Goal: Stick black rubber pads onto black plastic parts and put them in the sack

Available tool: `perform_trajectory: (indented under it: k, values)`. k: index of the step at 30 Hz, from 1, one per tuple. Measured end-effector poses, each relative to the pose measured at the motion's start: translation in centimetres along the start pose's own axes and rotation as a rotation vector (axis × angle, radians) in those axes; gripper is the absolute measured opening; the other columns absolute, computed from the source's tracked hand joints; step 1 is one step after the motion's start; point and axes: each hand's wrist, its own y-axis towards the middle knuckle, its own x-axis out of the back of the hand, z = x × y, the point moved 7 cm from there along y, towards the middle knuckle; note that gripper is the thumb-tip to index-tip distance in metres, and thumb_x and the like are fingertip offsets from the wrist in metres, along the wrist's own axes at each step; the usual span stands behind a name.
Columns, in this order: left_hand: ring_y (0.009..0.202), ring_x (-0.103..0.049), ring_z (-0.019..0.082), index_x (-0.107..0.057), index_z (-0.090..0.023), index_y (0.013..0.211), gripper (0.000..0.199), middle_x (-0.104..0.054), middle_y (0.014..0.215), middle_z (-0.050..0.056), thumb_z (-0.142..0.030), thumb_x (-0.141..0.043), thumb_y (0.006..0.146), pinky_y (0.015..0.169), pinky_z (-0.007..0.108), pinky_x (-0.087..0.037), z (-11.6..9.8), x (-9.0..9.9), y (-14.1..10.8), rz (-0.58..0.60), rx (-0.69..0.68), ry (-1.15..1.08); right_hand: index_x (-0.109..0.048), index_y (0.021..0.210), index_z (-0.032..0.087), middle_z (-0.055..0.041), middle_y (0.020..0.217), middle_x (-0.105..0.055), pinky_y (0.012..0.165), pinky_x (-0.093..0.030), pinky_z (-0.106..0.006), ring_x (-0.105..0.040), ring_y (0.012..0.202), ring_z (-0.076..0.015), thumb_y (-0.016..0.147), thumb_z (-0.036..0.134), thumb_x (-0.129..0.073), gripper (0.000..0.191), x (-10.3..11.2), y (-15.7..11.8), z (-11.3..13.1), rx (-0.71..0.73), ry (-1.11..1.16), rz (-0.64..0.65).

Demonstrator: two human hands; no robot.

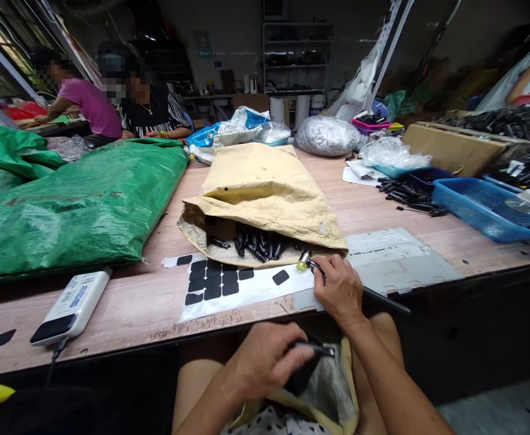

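Observation:
My right hand (pixel 341 287) is closed round the dark handle of a small hammer (pixel 304 260). Its metal head with a yellow face lies over the table, and the handle runs out past my wrist. Over my lap, my left hand (pixel 267 356) pinches a thin black stick-like part (pixel 318 348) with a small metallic tip; its exact kind is unclear. Below that hand, an open lined bag (pixel 339 393) sits between my legs. In front, a tan woven sack (pixel 265 175) lies with its mouth towards me, several black parts (pixel 260 241) showing inside.
A white sheet with black square stickers (pixel 213 281) and a grey plate (pixel 382 260) lie along the table edge. On the left are a green sack (pixel 74 205) and a white power bank (pixel 77 305); on the right, a blue basket (pixel 482 208). Other people sit farther back.

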Motion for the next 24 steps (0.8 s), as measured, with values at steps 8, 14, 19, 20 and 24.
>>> perform_trajectory:
  k: [8, 14, 19, 20, 24]
  values:
    - [0.102, -0.072, 0.033, -0.072, -0.019, 0.106, 0.030, -0.076, 0.105, 0.015, -0.036, -0.051, 0.093, 0.082, 0.039, -0.053, 9.2, -11.2, -1.2, 0.254, 0.473, 0.223, -0.070, 0.111, 0.026, -0.0040, 0.094, -0.060, 0.076, -0.031, -0.032, -0.048, 0.088, -0.0204, 0.091, 0.024, -0.059, 0.023, 0.0, -0.1, 0.0, 0.010, 0.010, -0.024]
    - [0.106, -0.070, 0.036, -0.067, -0.019, 0.126, 0.045, -0.075, 0.111, 0.017, -0.032, -0.060, 0.084, 0.089, 0.046, -0.054, 7.3, -11.2, -1.7, 0.320, 0.375, 0.246, -0.070, 0.110, 0.025, -0.0039, 0.094, -0.060, 0.077, -0.031, -0.032, -0.049, 0.088, -0.0201, 0.091, 0.024, -0.060, 0.022, 0.1, -0.1, 0.0, 0.011, 0.005, -0.024]
    - [0.078, -0.071, 0.023, -0.074, -0.038, 0.111, 0.027, -0.078, 0.090, 0.001, -0.041, -0.063, 0.088, 0.068, 0.032, -0.053, 1.0, -2.2, -0.3, 0.289, 0.073, -0.020, -0.070, 0.111, 0.026, -0.0034, 0.095, -0.060, 0.077, -0.032, -0.032, -0.049, 0.089, -0.0204, 0.092, 0.025, -0.060, 0.022, 0.0, -0.2, 0.0, 0.005, -0.015, -0.006]
    - [0.077, -0.070, 0.019, -0.074, -0.039, 0.110, 0.024, -0.078, 0.091, -0.002, -0.040, -0.059, 0.091, 0.070, 0.029, -0.053, 0.7, 0.6, 0.3, 0.231, 0.047, -0.057, -0.070, 0.111, 0.026, -0.0032, 0.095, -0.060, 0.078, -0.032, -0.032, -0.049, 0.089, -0.0205, 0.092, 0.025, -0.060, 0.022, 0.0, -0.2, 0.0, 0.001, -0.020, -0.001]
    - [0.088, -0.067, 0.020, -0.074, -0.028, 0.103, 0.024, -0.074, 0.098, 0.001, -0.031, -0.051, 0.095, 0.079, 0.031, -0.053, 4.6, 14.4, 2.3, -0.471, 0.247, 0.345, -0.070, 0.111, 0.027, -0.0026, 0.095, -0.061, 0.078, -0.032, -0.032, -0.049, 0.089, -0.0206, 0.091, 0.025, -0.061, 0.022, 0.0, -0.1, 0.0, -0.005, -0.024, -0.003]
